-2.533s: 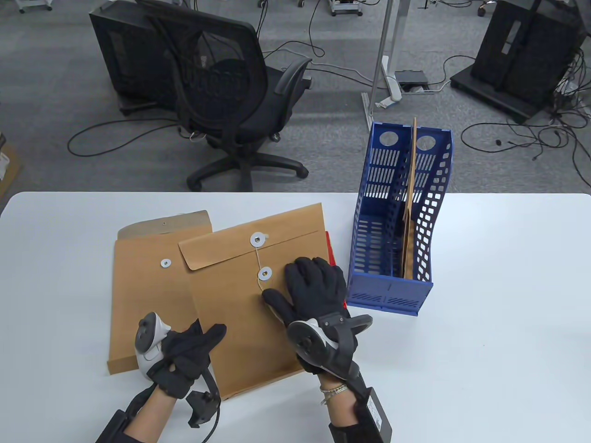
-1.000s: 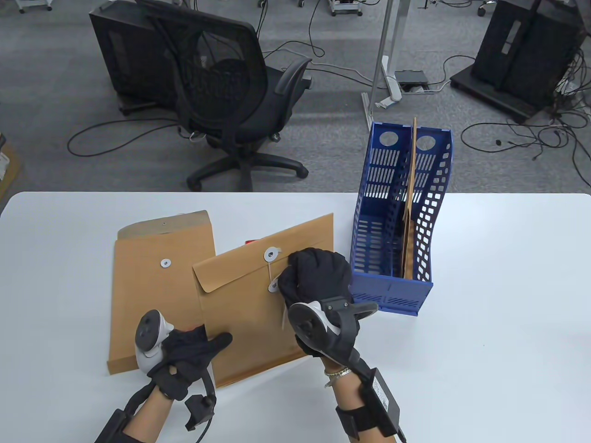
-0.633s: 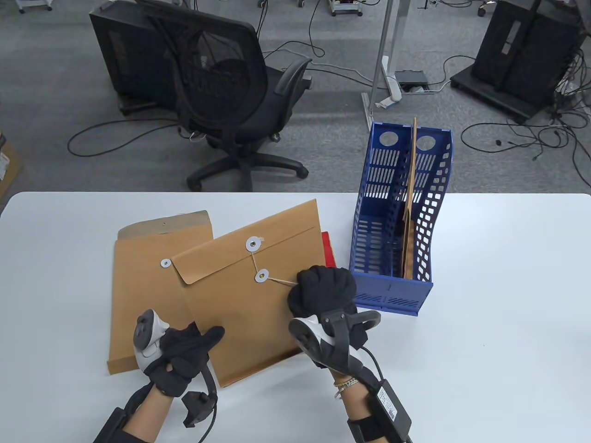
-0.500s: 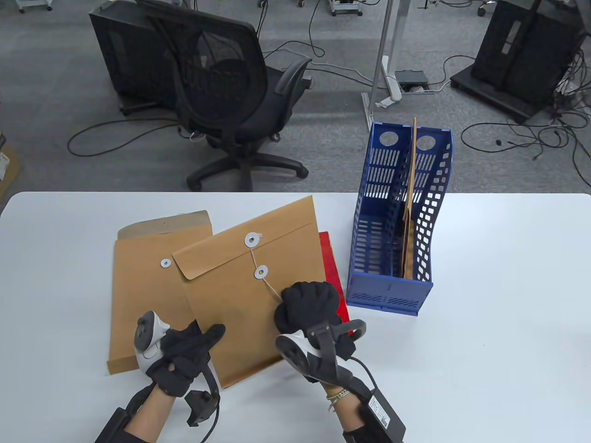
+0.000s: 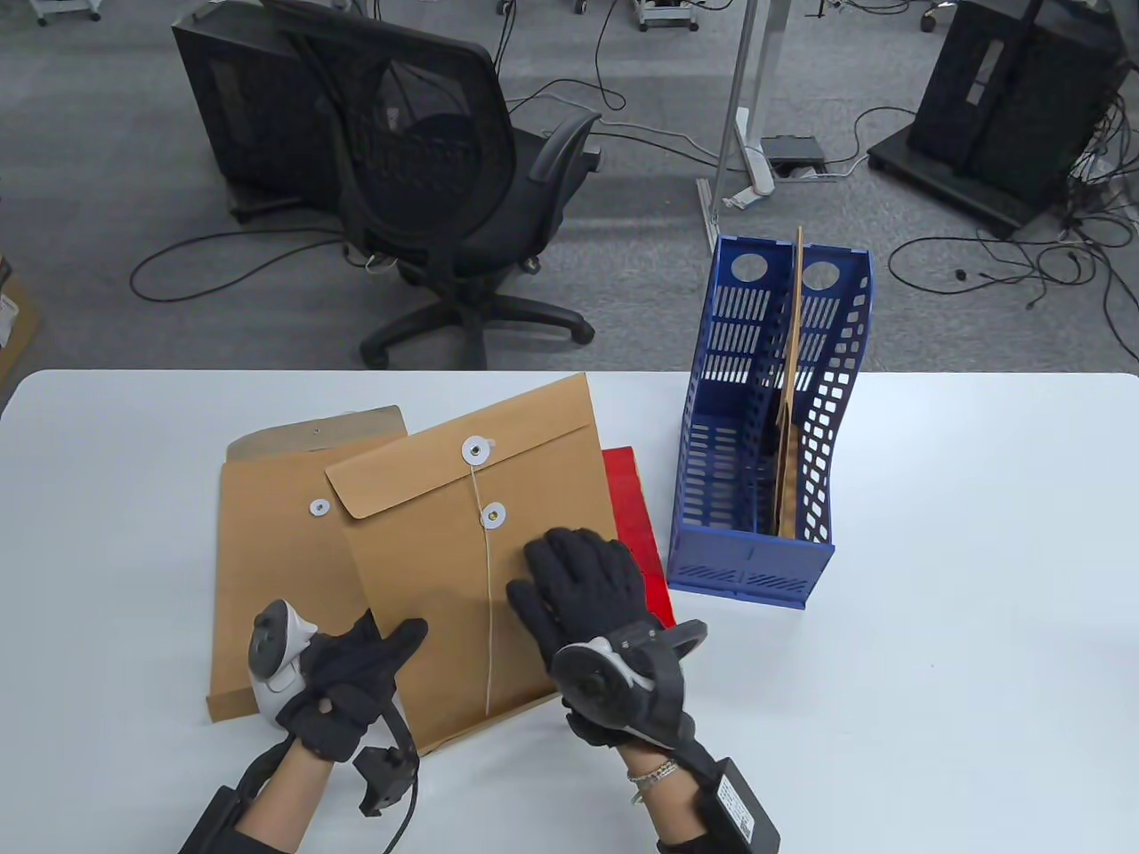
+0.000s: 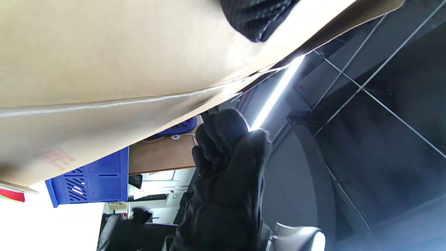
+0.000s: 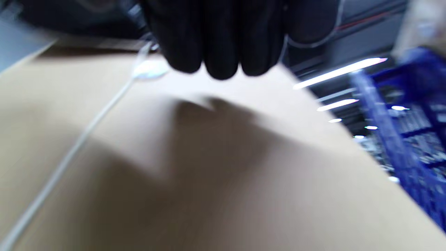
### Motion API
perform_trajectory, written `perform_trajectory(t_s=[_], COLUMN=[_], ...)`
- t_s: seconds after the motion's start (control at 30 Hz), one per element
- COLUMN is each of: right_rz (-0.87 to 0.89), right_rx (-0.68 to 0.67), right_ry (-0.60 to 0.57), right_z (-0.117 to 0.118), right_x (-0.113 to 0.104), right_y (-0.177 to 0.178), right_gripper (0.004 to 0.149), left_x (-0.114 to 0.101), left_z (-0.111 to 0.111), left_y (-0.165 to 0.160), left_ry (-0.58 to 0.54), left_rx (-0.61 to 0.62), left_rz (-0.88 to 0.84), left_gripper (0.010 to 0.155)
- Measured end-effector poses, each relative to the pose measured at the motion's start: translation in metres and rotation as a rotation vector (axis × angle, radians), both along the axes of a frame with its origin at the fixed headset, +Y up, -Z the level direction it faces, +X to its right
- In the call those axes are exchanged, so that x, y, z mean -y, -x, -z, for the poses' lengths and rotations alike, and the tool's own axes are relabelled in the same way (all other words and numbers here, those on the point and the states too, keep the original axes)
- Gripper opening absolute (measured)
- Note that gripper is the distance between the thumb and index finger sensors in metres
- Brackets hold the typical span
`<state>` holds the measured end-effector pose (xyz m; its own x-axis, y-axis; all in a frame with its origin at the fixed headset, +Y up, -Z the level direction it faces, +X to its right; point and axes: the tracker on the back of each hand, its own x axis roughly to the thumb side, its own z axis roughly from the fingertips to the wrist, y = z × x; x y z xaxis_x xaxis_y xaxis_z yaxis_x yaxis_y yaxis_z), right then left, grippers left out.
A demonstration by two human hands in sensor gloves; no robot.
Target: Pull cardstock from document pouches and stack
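A tan pouch lies on the desk, long axis running near to far, flap still folded at the far end, its string trailing loose toward the near edge. The right hand, fingers spread flat, rests on the pouch just near and right of the clasp and is the nearer to the flap; the left hand holds the near left corner. Red cardstock lies under the pouch's right edge. An opened pouch lies left; the blue file rack holds more tan pouches.

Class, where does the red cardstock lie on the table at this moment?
In the table view the red cardstock lies flat, right of centre, part hidden under the top pouch, just left of the blue file rack.
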<state>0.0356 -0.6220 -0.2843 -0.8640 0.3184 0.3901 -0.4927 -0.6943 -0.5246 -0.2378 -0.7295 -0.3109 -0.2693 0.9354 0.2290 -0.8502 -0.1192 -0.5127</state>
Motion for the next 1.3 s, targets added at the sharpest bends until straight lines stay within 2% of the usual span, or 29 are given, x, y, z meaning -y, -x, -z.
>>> perform_trajectory(t_s=[0.07, 0.17, 0.23, 0.3, 0.4, 0.53, 0.63, 0.77, 0.9, 0.97, 1.1, 1.3], right_rz=[-0.024, -0.169, -0.231, -0.239, -0.147, -0.081, -0.144, -0.225, -0.316, -0.342, -0.443, -0.518], right_rx=[-0.005, -0.04, -0.008, 0.009, -0.008, -0.061, -0.061, -0.035, -0.071, -0.09, -0.16, -0.232], right_ry=[0.021, 0.071, 0.071, 0.057, -0.023, -0.126, -0.154, -0.186, -0.098, -0.072, 0.045, 0.197], right_z=[0.005, 0.011, 0.013, 0.014, 0.015, 0.013, 0.012, 0.012, 0.018, 0.02, 0.025, 0.033], right_x=[-0.011, -0.022, -0.031, -0.041, -0.061, -0.089, -0.11, -0.128, -0.134, -0.133, -0.127, -0.124], right_y=[-0.006, 0.004, 0.01, 0.012, 0.007, 0.003, 0.006, 0.011, 0.02, 0.023, 0.029, 0.037], right_gripper=[0.052, 0.05, 0.052, 0.06, 0.062, 0.056, 0.049, 0.041, 0.039, 0.044, 0.066, 0.073], left_x=[-0.007, -0.021, -0.031, -0.041, -0.053, -0.056, -0.055, -0.051, -0.043, -0.036, -0.032, -0.028], left_z=[0.001, 0.004, 0.006, 0.006, 0.007, 0.011, 0.013, 0.015, 0.016, 0.017, 0.017, 0.016], left_y=[0.0, -0.002, 0.001, 0.007, 0.019, 0.033, 0.039, 0.047, 0.056, 0.063, 0.069, 0.071], left_ry=[-0.035, -0.075, -0.109, -0.147, -0.181, -0.177, -0.185, -0.187, -0.153, -0.127, -0.101, -0.096], left_rx=[0.03, 0.096, 0.117, 0.1, 0.059, 0.03, 0.002, -0.082, -0.178, -0.244, -0.257, -0.256], left_rz=[0.013, 0.049, 0.115, 0.193, 0.24, 0.201, 0.214, 0.219, 0.157, 0.13, 0.093, 0.1], left_gripper=[0.054, 0.053, 0.052, 0.052, 0.052, 0.051, 0.049, 0.048, 0.048, 0.047, 0.046, 0.045])
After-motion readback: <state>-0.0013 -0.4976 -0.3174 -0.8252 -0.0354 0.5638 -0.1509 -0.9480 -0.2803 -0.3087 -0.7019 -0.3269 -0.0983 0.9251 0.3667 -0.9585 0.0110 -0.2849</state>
